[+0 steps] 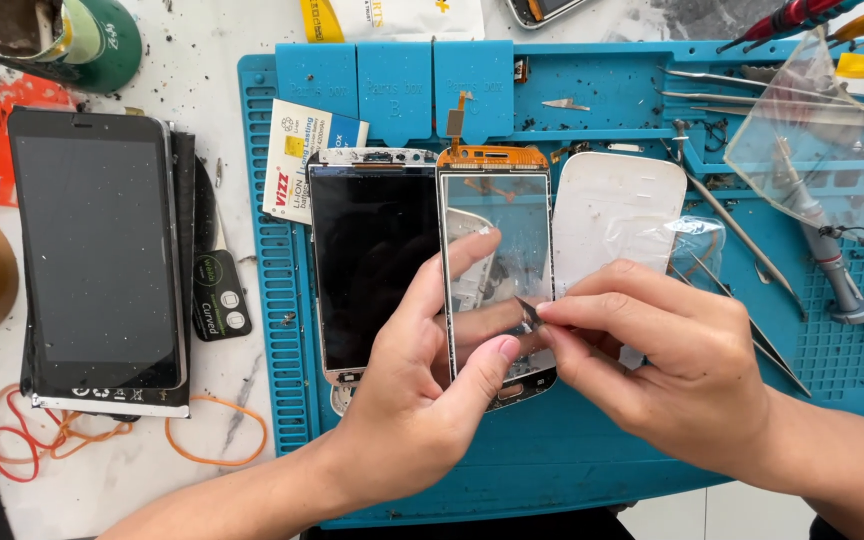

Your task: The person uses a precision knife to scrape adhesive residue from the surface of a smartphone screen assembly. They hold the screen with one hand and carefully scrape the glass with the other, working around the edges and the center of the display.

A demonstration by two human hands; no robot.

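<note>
While the blue mat (592, 470) on the bench (202, 470) carries a phone (367, 270) and white back cover (612, 210), the left hand (422, 400) grips a glass panel (497, 270) by its lower edge, tilted up over the mat. The right hand (672, 360) pinches a small blade (529, 312), tip on the glass. Step looks like scraping residue; next probably needs a shallow angle and light pressure.

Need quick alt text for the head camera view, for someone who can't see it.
Left hand holds a clear glass phone panel over a blue work mat, while the right hand pinches a small dark blade against it. A dark phone screen and white back cover lie beside it.
</note>
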